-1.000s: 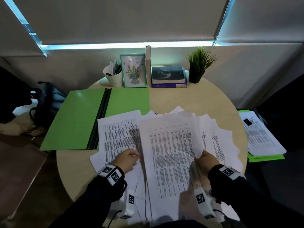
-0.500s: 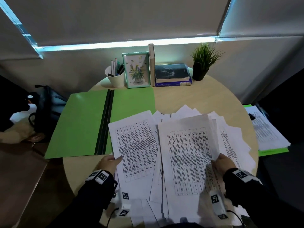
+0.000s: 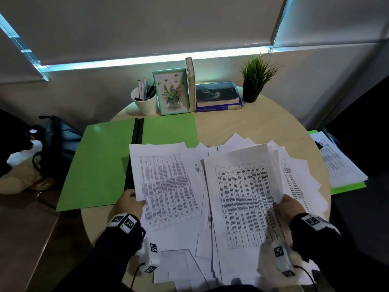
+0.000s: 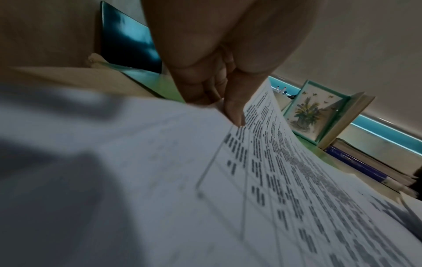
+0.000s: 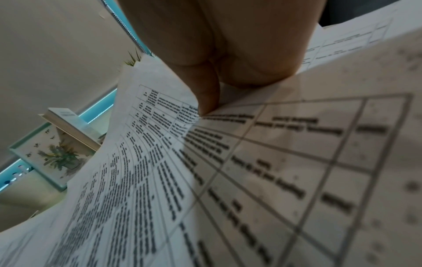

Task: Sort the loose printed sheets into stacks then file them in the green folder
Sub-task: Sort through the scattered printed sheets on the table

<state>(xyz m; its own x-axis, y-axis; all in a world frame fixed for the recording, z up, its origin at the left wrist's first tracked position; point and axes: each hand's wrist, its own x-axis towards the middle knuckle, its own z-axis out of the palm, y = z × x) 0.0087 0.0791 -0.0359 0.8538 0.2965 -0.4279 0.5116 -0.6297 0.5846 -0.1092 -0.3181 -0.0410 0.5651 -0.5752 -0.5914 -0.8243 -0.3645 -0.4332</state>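
Loose printed sheets (image 3: 210, 239) lie fanned across the near half of the round table. My left hand (image 3: 129, 204) pinches the left edge of one printed sheet (image 3: 166, 182), held over the pile's left side; the left wrist view shows thumb and fingers (image 4: 230, 108) clamped on that sheet (image 4: 274, 180). My right hand (image 3: 288, 208) pinches the right edge of a raised bundle of sheets (image 3: 242, 199), its thumb on top of the bundle (image 5: 160, 180). The green folder (image 3: 101, 165) lies open at the left, its right half partly under the sheets.
At the table's (image 3: 242, 127) back stand a white pen cup (image 3: 145, 102), a framed flower picture (image 3: 171, 93), books (image 3: 216, 95) and a potted plant (image 3: 254, 81). A clipped paper stack on a second green folder (image 3: 336, 165) sits right. A dark bag (image 3: 56, 144) is left.
My left hand has carried its single sheet leftward, away from the bundle and towards the open folder. The right hand keeps hold of the bundle.
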